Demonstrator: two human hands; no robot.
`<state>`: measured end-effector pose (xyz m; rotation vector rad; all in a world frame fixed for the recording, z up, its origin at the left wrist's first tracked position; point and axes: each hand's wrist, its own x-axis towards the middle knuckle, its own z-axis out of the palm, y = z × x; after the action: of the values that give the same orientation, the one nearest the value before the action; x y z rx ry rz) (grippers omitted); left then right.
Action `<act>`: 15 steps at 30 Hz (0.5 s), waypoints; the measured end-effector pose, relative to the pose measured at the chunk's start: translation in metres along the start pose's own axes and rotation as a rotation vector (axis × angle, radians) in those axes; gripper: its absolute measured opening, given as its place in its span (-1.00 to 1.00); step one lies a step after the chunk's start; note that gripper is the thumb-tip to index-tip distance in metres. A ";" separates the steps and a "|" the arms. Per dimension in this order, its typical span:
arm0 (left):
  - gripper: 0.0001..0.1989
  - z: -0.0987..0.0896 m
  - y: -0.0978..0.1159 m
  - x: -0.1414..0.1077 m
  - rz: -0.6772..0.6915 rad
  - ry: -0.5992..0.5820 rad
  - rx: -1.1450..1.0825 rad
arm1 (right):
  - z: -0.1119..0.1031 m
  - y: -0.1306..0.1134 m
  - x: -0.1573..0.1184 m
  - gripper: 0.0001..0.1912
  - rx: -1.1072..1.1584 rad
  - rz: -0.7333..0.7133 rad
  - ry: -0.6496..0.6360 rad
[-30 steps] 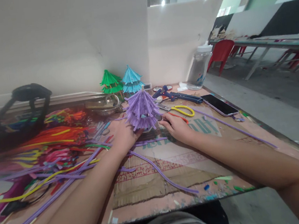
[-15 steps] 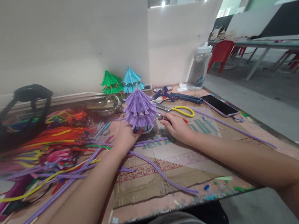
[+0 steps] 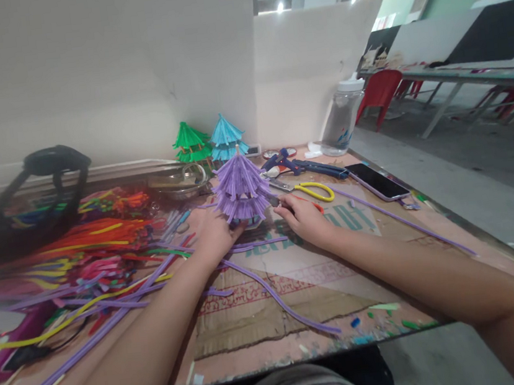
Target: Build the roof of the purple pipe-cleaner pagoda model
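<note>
A purple model pagoda [image 3: 240,185] with tiered, fringed roofs of fuzzy strips stands on the cardboard [image 3: 272,312]. My left hand [image 3: 215,232] grips its base from the left, thumb at the front and the other fingers partly hidden behind. At the lower roof's right side, my right hand [image 3: 301,215] is closed in a pinch around a small dark thing [image 3: 275,201] that I cannot make out. Behind are a green model pagoda [image 3: 191,141] and a light-blue model pagoda [image 3: 226,135]. Loose purple pipe cleaners [image 3: 276,296] lie in front of my left hand.
Yellow-handled scissors [image 3: 315,190], a blue glue gun [image 3: 298,164], a phone [image 3: 377,181] and a water bottle [image 3: 345,116] stand or lie to the right. Bundles of coloured pipe cleaners [image 3: 107,234], a metal bowl [image 3: 178,183] and a blurred black object [image 3: 54,167] fill the left.
The purple pagoda has tilted or shifted very slightly to the right in my left hand. My right hand has stayed almost in place beside it.
</note>
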<state>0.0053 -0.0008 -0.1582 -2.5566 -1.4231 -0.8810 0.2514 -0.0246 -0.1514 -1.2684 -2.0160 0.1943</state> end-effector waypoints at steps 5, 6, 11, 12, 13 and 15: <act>-0.57 -0.002 0.001 0.000 -0.011 -0.003 -0.002 | -0.001 -0.001 0.000 -0.75 0.000 0.003 -0.014; -0.57 -0.002 0.001 0.000 -0.011 -0.004 -0.002 | -0.001 -0.001 0.001 -0.75 -0.001 0.001 -0.018; -0.58 0.000 0.000 0.000 -0.007 -0.003 -0.001 | -0.003 -0.003 0.000 -0.75 0.018 -0.018 -0.013; -0.59 0.000 0.000 0.000 -0.017 -0.007 0.012 | -0.004 -0.003 -0.001 -0.75 0.033 -0.022 -0.004; -0.61 0.001 0.000 0.000 -0.034 -0.016 0.030 | -0.005 -0.004 -0.001 -0.75 0.050 -0.028 0.009; -0.62 0.001 0.000 0.000 -0.072 -0.044 0.069 | -0.006 -0.006 -0.002 -0.76 0.081 -0.047 0.049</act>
<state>0.0055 -0.0006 -0.1596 -2.5034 -1.5390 -0.7754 0.2519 -0.0308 -0.1453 -1.1637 -1.9741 0.2184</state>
